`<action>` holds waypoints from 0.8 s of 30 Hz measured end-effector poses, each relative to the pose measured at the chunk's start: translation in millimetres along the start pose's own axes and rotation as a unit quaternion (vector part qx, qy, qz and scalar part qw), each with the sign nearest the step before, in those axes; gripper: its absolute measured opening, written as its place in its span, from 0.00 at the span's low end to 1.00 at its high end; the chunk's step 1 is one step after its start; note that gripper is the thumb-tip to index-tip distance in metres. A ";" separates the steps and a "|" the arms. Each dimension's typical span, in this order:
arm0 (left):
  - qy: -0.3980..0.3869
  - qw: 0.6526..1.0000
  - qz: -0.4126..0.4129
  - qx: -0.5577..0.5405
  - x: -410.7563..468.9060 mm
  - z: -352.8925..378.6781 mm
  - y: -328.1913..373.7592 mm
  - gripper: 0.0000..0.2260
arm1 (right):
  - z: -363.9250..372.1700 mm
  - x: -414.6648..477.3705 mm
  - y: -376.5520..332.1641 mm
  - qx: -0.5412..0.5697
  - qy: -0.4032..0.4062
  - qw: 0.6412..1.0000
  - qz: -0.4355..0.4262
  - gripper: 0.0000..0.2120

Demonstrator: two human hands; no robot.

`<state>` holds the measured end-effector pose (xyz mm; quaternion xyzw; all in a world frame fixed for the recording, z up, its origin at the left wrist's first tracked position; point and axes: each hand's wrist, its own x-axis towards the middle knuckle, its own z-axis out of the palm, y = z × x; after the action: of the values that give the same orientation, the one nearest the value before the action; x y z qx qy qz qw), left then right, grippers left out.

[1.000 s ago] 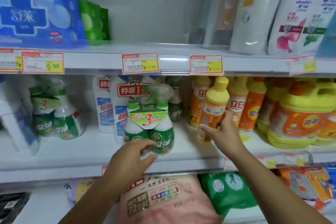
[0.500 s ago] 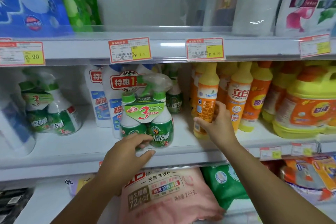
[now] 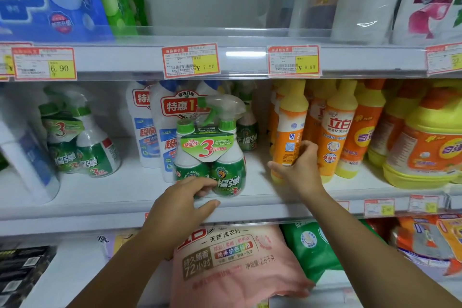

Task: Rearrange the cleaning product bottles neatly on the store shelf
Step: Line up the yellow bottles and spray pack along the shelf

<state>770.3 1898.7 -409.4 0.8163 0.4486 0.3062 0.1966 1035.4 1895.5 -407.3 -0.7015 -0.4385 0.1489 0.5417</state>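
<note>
A green and white twin pack of spray cleaner (image 3: 212, 155) stands near the front of the middle shelf (image 3: 100, 202). My left hand (image 3: 182, 205) grips its base from the front. To its right an orange bottle with a yellow cap (image 3: 290, 130) stands upright at the left end of a row of orange bottles (image 3: 335, 130). My right hand (image 3: 297, 167) is wrapped around the lower part of that bottle.
White and blue bottles (image 3: 147, 130) stand behind the twin pack, another green twin pack (image 3: 80, 147) sits further left, large yellow jugs (image 3: 430, 147) far right. Price tags line the upper shelf edge (image 3: 190, 61). Pink and green bags (image 3: 232, 262) lie on the shelf below.
The orange bottle went from tilted to upright and sits closer to the row. My left hand stays on the twin pack's base. The camera has moved closer and tilted down.
</note>
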 end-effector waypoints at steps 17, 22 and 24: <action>-0.001 1.000 0.004 -0.005 0.3 0.7 -2.4 0.15 | -9.0 -2.9 1.0 0.002 -0.062 0.998 0.017 0.32; -0.003 1.000 0.004 -0.005 0.5 1.0 -2.5 0.15 | -12.7 -5.9 0.8 0.000 -0.056 0.998 0.025 0.37; -0.003 1.000 0.004 -0.008 0.2 0.8 -1.8 0.15 | -8.3 -9.4 -0.5 -0.020 -0.002 1.000 0.021 0.36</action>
<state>769.8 1899.8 -411.0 0.8173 0.4422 0.3084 0.2032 1035.5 1883.0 -406.4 -0.7209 -0.4276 0.1532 0.5235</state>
